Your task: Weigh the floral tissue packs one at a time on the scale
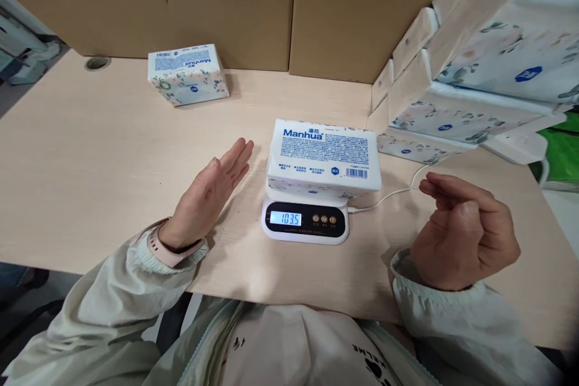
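Observation:
A white and blue Manhua tissue pack [324, 157] lies flat on a small white digital scale [306, 237], whose lit display reads 103.5. To the left of the scale, my left hand [210, 193] is held palm inward with its fingers stretched out, touching neither pack nor scale. My right hand [465, 232] hovers to the right of the scale, fingers bent at the knuckles and thumb apart from them, with nothing in it. A second tissue pack [189, 75] rests at the back left of the table.
Large tissue packs [474, 111] are stacked at the right on the wooden table [90, 175]. Brown cardboard [181, 0] stands along the back edge. A white cable [393, 194] runs from the scale's right side. A round hole [98, 63] is at the back left.

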`<state>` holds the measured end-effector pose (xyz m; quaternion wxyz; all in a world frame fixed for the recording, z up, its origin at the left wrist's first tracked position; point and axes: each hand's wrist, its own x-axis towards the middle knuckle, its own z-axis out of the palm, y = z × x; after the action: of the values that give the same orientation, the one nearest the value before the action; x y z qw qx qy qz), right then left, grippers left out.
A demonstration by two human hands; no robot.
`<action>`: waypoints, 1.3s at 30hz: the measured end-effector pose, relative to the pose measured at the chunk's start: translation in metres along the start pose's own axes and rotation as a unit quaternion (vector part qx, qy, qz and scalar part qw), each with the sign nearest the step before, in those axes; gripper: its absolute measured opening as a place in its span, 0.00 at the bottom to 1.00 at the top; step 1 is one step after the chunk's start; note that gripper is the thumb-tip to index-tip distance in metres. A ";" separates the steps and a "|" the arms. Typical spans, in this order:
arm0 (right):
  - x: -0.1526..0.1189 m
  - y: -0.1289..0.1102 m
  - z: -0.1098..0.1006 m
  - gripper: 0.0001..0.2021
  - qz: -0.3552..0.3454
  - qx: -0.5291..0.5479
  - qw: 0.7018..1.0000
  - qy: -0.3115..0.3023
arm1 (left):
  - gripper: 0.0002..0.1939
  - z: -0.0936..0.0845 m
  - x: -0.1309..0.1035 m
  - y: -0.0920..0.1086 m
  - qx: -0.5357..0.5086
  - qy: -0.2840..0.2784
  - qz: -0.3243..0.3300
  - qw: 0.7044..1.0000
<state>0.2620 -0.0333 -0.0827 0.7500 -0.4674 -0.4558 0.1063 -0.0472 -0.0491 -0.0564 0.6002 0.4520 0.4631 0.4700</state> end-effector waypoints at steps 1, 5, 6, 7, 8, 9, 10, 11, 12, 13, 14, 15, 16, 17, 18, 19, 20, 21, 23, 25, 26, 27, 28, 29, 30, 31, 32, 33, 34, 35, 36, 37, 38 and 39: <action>0.000 -0.001 0.000 0.07 -0.004 -0.005 1.000 -0.005 | 0.39 0.000 0.000 0.000 0.002 0.001 0.001 1.000; 0.002 0.000 -0.002 0.05 -0.021 -0.025 0.999 -0.013 | 0.39 0.000 -0.001 0.001 0.011 0.008 0.001 1.000; 0.003 0.000 -0.003 0.05 -0.021 -0.028 0.999 -0.011 | 0.39 0.000 -0.001 0.001 0.012 0.010 0.002 1.000; 0.003 -0.001 -0.003 0.05 -0.018 -0.030 0.999 -0.008 | 0.39 0.000 -0.001 0.001 0.011 0.010 0.001 1.000; 0.003 -0.001 -0.003 0.05 -0.016 -0.032 0.999 -0.008 | 0.39 -0.001 -0.001 0.001 0.011 0.010 0.001 1.000; 0.003 -0.001 -0.003 0.05 -0.014 -0.035 0.999 -0.009 | 0.39 -0.001 -0.001 0.000 0.011 0.009 0.002 1.000; 0.003 -0.001 -0.004 0.05 -0.011 -0.038 0.999 -0.010 | 0.38 -0.001 -0.001 0.000 0.012 0.008 0.002 1.000; 0.004 -0.001 -0.004 0.06 -0.009 -0.039 0.999 -0.011 | 0.38 -0.001 -0.001 0.000 0.014 0.008 0.002 1.000; 0.004 0.000 -0.004 0.06 -0.010 -0.037 0.999 -0.012 | 0.38 -0.002 -0.001 0.000 0.015 0.008 0.002 1.000; 0.004 0.001 -0.005 0.06 -0.015 -0.032 0.999 -0.011 | 0.39 -0.002 -0.001 0.001 0.016 0.008 0.002 1.000; 0.004 0.002 -0.005 0.06 -0.018 -0.026 0.999 -0.011 | 0.39 -0.002 -0.002 0.001 0.017 0.007 0.002 1.000; 0.004 0.002 -0.005 0.06 -0.020 -0.020 1.000 -0.012 | 0.39 -0.002 -0.002 0.001 0.017 0.007 0.003 1.000; 0.004 0.003 -0.005 0.07 -0.021 -0.016 1.000 -0.015 | 0.39 -0.001 -0.002 0.001 0.017 0.006 0.004 1.000; 0.004 0.003 -0.005 0.07 -0.020 -0.016 1.000 -0.017 | 0.39 -0.001 -0.002 0.002 0.016 0.005 0.005 1.000; 0.004 0.002 -0.005 0.07 -0.019 -0.018 0.999 -0.018 | 0.38 -0.001 -0.002 0.002 0.015 0.004 0.005 1.000; 0.004 0.002 -0.006 0.07 -0.018 -0.021 0.999 -0.021 | 0.38 0.000 -0.002 0.002 0.015 0.003 0.005 1.000; 0.004 0.001 -0.006 0.06 -0.015 -0.025 0.999 -0.025 | 0.39 0.000 -0.002 0.002 0.016 0.003 0.004 1.000; 0.004 0.000 -0.008 0.06 -0.011 -0.028 0.999 -0.031 | 0.39 0.000 -0.003 0.002 0.017 0.002 0.003 1.000; 0.003 -0.001 -0.012 0.05 0.008 -0.037 0.997 -0.065 | 0.39 0.000 -0.004 0.000 0.019 -0.004 0.002 1.000; 0.003 0.002 -0.017 0.06 0.053 -0.055 0.988 -0.133 | 0.39 0.000 -0.005 -0.002 0.025 -0.015 0.014 0.999; 0.004 0.004 -0.019 0.07 0.082 -0.062 0.979 -0.173 | 0.38 0.000 -0.004 -0.004 0.035 -0.023 0.023 0.999; 0.005 0.006 -0.020 0.08 0.111 -0.066 0.969 -0.212 | 0.37 0.001 -0.004 -0.005 0.047 -0.032 0.032 0.998; 0.006 0.009 -0.021 0.10 0.138 -0.063 0.958 -0.244 | 0.36 0.002 -0.002 -0.006 0.060 -0.042 0.040 0.997; 0.007 0.010 -0.020 0.12 0.159 -0.054 0.948 -0.270 | 0.36 0.004 0.000 -0.006 0.071 -0.053 0.046 0.995; 0.010 0.011 -0.018 0.15 0.175 -0.042 0.939 -0.294 | 0.35 0.006 0.002 -0.005 0.079 -0.069 0.054 0.993; 0.013 0.011 -0.015 0.17 0.187 -0.032 0.930 -0.316 | 0.36 0.009 0.005 -0.004 0.081 -0.088 0.063 0.991; 0.016 0.009 -0.011 0.19 0.196 -0.025 0.921 -0.337 | 0.37 0.012 0.008 -0.001 0.079 -0.110 0.077 0.988; 0.020 0.007 -0.005 0.20 0.201 -0.023 0.911 -0.360 | 0.39 0.016 0.011 0.001 0.076 -0.129 0.090 0.985; 0.024 0.003 0.001 0.20 0.201 -0.025 0.902 -0.381 | 0.41 0.018 0.015 0.005 0.073 -0.145 0.102 0.981; 0.029 -0.002 0.008 0.20 0.197 -0.029 0.895 -0.399 | 0.43 0.020 0.020 0.008 0.072 -0.152 0.113 0.979; 0.034 -0.006 0.016 0.19 0.185 -0.033 0.891 -0.413 | 0.46 0.020 0.026 0.011 0.074 -0.149 0.122 0.978; 0.040 -0.010 0.027 0.20 0.171 -0.033 0.889 -0.423 | 0.48 0.019 0.033 0.014 0.080 -0.136 0.132 0.979; 0.045 -0.011 0.039 0.20 0.157 -0.030 0.889 -0.429 | 0.51 0.016 0.044 0.016 0.091 -0.115 0.146 0.978; 0.051 -0.010 0.053 0.21 0.144 -0.026 0.891 -0.431 | 0.54 0.011 0.057 0.017 0.109 -0.091 0.162 0.977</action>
<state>0.2465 0.0228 -0.0370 0.4441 -0.4559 -0.6642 0.3921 -0.0319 0.0078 -0.0453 0.5027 0.6245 0.3755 0.4650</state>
